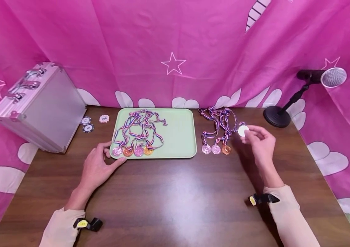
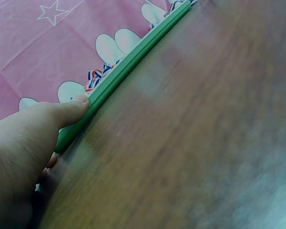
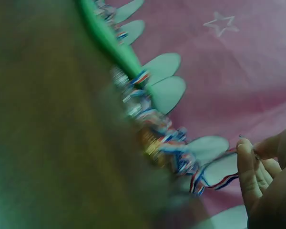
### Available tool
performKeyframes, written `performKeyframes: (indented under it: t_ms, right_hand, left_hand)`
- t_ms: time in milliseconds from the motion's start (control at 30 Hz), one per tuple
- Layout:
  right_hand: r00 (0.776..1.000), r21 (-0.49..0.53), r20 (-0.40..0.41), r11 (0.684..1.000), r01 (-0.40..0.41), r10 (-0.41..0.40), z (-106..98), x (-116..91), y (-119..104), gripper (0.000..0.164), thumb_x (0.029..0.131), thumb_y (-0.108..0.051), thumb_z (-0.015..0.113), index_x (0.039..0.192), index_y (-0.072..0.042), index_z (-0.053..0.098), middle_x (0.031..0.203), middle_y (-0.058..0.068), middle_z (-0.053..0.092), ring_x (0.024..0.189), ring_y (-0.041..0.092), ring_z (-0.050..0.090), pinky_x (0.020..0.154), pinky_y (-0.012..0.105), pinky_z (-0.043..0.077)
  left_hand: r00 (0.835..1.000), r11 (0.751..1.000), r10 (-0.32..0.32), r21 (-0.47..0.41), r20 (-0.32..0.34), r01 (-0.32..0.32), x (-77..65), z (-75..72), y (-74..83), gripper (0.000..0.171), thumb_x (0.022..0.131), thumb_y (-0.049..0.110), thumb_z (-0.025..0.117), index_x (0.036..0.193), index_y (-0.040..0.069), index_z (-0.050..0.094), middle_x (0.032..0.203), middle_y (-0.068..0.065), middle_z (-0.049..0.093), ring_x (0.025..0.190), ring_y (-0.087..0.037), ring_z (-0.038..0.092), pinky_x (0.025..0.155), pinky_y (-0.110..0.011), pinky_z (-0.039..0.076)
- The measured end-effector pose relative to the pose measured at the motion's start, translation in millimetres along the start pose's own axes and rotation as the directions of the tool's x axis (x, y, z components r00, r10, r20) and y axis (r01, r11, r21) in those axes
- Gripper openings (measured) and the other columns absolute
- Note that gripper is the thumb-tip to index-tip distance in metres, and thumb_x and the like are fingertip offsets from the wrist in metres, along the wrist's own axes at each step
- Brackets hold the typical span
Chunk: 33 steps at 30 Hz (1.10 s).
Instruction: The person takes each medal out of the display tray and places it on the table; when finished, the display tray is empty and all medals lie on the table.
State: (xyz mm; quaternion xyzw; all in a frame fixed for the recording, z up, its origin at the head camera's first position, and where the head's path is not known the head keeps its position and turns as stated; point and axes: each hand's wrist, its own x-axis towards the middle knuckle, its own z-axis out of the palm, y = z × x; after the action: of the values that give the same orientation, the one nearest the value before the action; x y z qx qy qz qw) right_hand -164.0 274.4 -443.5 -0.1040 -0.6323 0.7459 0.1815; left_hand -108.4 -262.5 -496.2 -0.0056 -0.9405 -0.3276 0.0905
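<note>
My left hand (image 1: 96, 166) grips the near left corner of a pale green tray (image 1: 179, 133); in the left wrist view the thumb (image 2: 74, 109) lies against its rim. Several medals lie in the tray along its front edge, among them a gold medal (image 1: 148, 150) and a bronze medal (image 1: 127, 151), with striped ribbons spread behind. Right of the tray, two silver medals (image 1: 211, 149) and a bronze medal (image 1: 226, 150) lie in a row on the table. Beyond them my right hand (image 1: 259, 142) pinches a bright, shiny medal (image 1: 243, 130), raised above the table, its ribbon (image 3: 221, 181) trailing toward the others.
A silver metal case (image 1: 48, 109) stands at the table's left. Beside it lie two dark poker chips (image 1: 88, 128) and a pink chip (image 1: 104, 118). At the back right stands a microphone (image 1: 332, 77) on a black stand. A pink curtain (image 1: 175, 34) hangs behind the wooden table (image 1: 162, 199).
</note>
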Motion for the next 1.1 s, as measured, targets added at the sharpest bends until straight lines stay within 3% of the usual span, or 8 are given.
performKeyframes:
  t_ms: [267, 467, 567, 667, 800, 867, 967, 1100]
  right_hand:
    - [0.979, -0.269, 0.165, 0.961, -0.071, 0.118, -29.2, -16.7, 28.4, 0.029, 0.102, 0.007, 0.073, 0.124, 0.024, 0.065, 0.078, -0.004, 0.078, 0.062, 0.007, 0.074, 0.062, 0.022, 0.061]
    - [0.98, -0.424, 0.189, 0.905, 0.022, 0.065, -35.4, -25.0, 39.4, 0.028, 0.099, 0.003, 0.079, 0.122, 0.018, 0.072, 0.08, -0.011, 0.076, 0.064, 0.0, 0.072, 0.062, 0.019, 0.059]
    - [0.983, -0.531, 0.184, 0.84, 0.114, -0.018, -35.1, -27.9, 43.2, 0.022, 0.096, 0.0, 0.083, 0.114, 0.011, 0.079, 0.079, -0.01, 0.074, 0.064, -0.005, 0.066, 0.061, 0.014, 0.054]
    - [0.978, -0.641, 0.173, 0.741, 0.199, -0.113, -34.1, -29.4, 45.0, 0.018, 0.091, -0.004, 0.088, 0.107, 0.004, 0.084, 0.081, 0.0, 0.073, 0.067, -0.007, 0.058, 0.064, 0.011, 0.045]
    - [0.955, -0.734, 0.206, 0.612, 0.295, -0.213, -32.5, -29.1, 45.3, 0.016, 0.087, -0.011, 0.093, 0.1, -0.003, 0.087, 0.084, 0.012, 0.073, 0.072, -0.004, 0.054, 0.068, 0.016, 0.037]
    - [0.945, -0.748, 0.227, 0.579, 0.324, -0.236, -32.0, -28.8, 45.6, 0.015, 0.087, -0.013, 0.094, 0.098, -0.005, 0.088, 0.083, 0.013, 0.074, 0.073, -0.001, 0.055, 0.068, 0.018, 0.037]
    - [0.94, -0.75, 0.237, 0.57, 0.337, -0.244, -31.7, -28.7, 46.7, 0.016, 0.086, -0.015, 0.096, 0.098, -0.007, 0.088, 0.083, 0.012, 0.074, 0.073, 0.001, 0.056, 0.068, 0.018, 0.037]
    - [0.948, -0.736, 0.212, 0.6, 0.314, -0.236, -31.9, -30.0, 48.2, 0.016, 0.086, -0.016, 0.096, 0.098, -0.007, 0.089, 0.084, 0.011, 0.075, 0.073, 0.0, 0.056, 0.068, 0.016, 0.037]
  left_hand:
    - [1.0, 1.0, -0.003, -0.002, 0.004, 0.003, -0.4, 2.7, -0.4, 0.087, 0.091, 0.046, 0.092, 0.154, 0.0, 0.053, 0.097, -0.01, 0.058, 0.095, -0.027, 0.049, 0.08, -0.041, 0.032]
    - [1.0, 1.0, -0.011, -0.004, 0.009, 0.011, -1.5, 1.7, -0.3, 0.088, 0.092, 0.046, 0.092, 0.155, 0.0, 0.052, 0.097, -0.01, 0.058, 0.095, -0.027, 0.048, 0.079, -0.041, 0.032]
    - [1.0, 1.0, -0.009, 0.0, 0.005, 0.009, -1.0, 1.7, -0.5, 0.087, 0.092, 0.046, 0.091, 0.154, 0.0, 0.052, 0.098, -0.01, 0.057, 0.095, -0.027, 0.048, 0.079, -0.041, 0.031]
    - [1.0, 1.0, 0.009, -0.001, -0.011, -0.009, 0.8, 2.9, -0.2, 0.085, 0.09, 0.045, 0.092, 0.152, 0.001, 0.055, 0.097, -0.009, 0.057, 0.095, -0.027, 0.049, 0.08, -0.041, 0.033]
    - [0.999, 0.999, 0.031, -0.006, -0.026, -0.031, 2.1, 4.4, 0.4, 0.083, 0.089, 0.044, 0.093, 0.15, 0.001, 0.057, 0.097, -0.009, 0.058, 0.094, -0.026, 0.049, 0.08, -0.041, 0.034]
    - [0.999, 1.0, 0.031, -0.003, -0.026, -0.031, 1.7, 4.6, 0.1, 0.083, 0.089, 0.044, 0.093, 0.151, 0.001, 0.056, 0.097, -0.009, 0.058, 0.094, -0.025, 0.049, 0.08, -0.041, 0.033]
    - [0.999, 1.0, 0.025, 0.002, -0.023, -0.025, 0.6, 4.2, -0.8, 0.084, 0.09, 0.044, 0.093, 0.151, 0.0, 0.055, 0.097, -0.009, 0.057, 0.093, -0.025, 0.048, 0.08, -0.04, 0.033]
    - [1.0, 1.0, 0.018, 0.004, -0.018, -0.018, -0.5, 3.8, -1.7, 0.085, 0.09, 0.045, 0.093, 0.152, 0.0, 0.054, 0.097, -0.01, 0.057, 0.094, -0.025, 0.048, 0.08, -0.04, 0.032]
